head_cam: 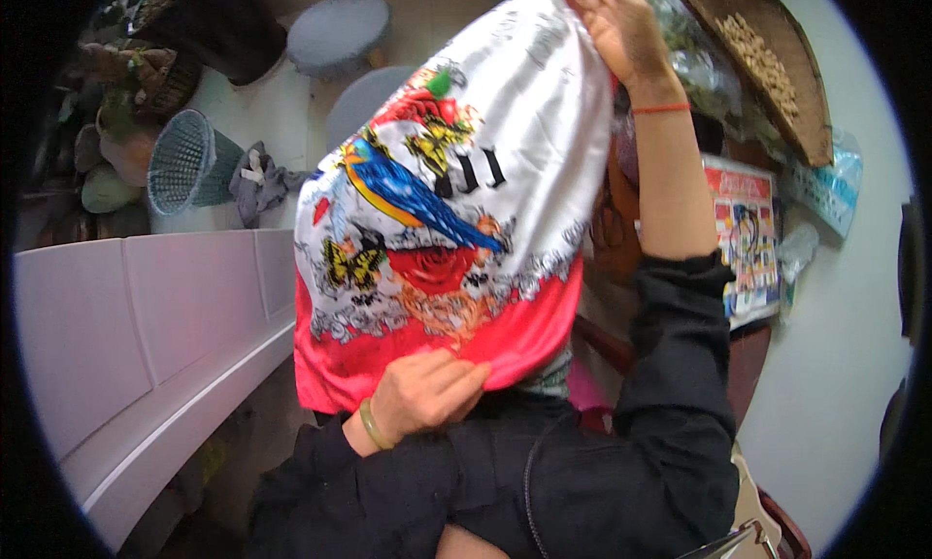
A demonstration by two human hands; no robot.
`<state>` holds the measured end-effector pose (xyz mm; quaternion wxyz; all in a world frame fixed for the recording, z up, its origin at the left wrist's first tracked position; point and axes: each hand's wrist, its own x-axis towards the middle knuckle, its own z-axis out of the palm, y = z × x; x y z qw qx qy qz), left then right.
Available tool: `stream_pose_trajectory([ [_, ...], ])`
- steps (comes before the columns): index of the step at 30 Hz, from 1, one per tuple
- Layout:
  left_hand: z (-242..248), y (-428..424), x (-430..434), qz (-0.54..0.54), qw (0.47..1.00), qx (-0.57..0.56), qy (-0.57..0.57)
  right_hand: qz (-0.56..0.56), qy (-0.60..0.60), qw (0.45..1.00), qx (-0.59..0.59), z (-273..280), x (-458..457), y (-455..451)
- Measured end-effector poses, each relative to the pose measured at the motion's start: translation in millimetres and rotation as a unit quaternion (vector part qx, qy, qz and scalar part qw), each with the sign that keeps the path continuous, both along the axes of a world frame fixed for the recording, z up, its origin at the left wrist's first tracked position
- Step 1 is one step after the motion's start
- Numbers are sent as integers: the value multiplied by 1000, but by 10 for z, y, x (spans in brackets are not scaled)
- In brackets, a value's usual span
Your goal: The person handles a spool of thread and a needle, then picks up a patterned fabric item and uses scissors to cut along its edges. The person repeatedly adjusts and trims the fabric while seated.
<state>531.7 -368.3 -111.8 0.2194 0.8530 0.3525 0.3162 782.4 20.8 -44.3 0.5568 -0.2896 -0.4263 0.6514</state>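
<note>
A satiny white cloth (539, 122) with a red border, printed with a blue parrot, roses and butterflies, spreads in front of me over my lap. My left hand (429, 388), with a green bangle at the wrist, pinches the red border near my body. Up at the top edge of the view, my right hand (611, 28), wearing a red cord bracelet, is at the far white edge of the cloth, which hangs from it in soft folds. The fingertips of this hand are partly cut off by the frame.
To the right, a woven tray (801, 71) of peanuts, plastic bags, scissors and a printed flyer (743, 268) lie on a table. A plastic basket (193, 166), a grey cloth (258, 188), stools (338, 31) and potted plants stand left, beyond a tiled ledge (196, 297).
</note>
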Motion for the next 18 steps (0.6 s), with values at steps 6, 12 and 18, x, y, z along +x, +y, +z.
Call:
stream_pose_trajectory([
  [6,80,5,129,40,997,-52,-37,77,-354,919,155,-244,228,-1533],
  [12,177,53,278,63,994,-80,-38,202,-368,887,190,-103,381,-3333],
  [18,285,-2,242,3,998,31,-57,-72,-445,862,233,-314,-87,-3853],
])
